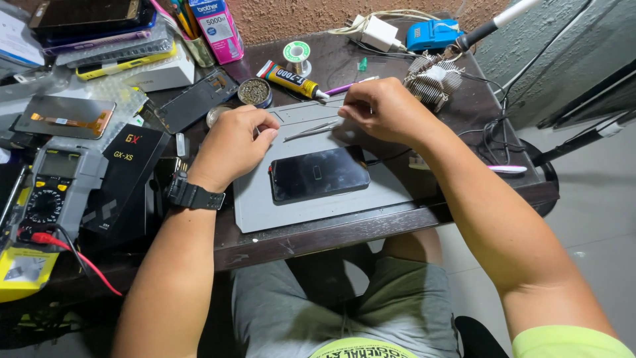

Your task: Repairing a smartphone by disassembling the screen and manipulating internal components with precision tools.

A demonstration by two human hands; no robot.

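We see phone flat mid-mat | right hand at 1 o'clock pinching tweezers | left hand at 10, loosely curled, empty | phone glassy, fragile, slippery: hold edges

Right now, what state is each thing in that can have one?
smartphone: flat on the grey mat, screen dark.
tweezers: lying on the mat, under the right hand.
left hand: curled, resting at the mat's edge, holding nothing visible.
glue tube: lying down, capped.
multimeter: display blank, red lead attached.
solder spool: upright.
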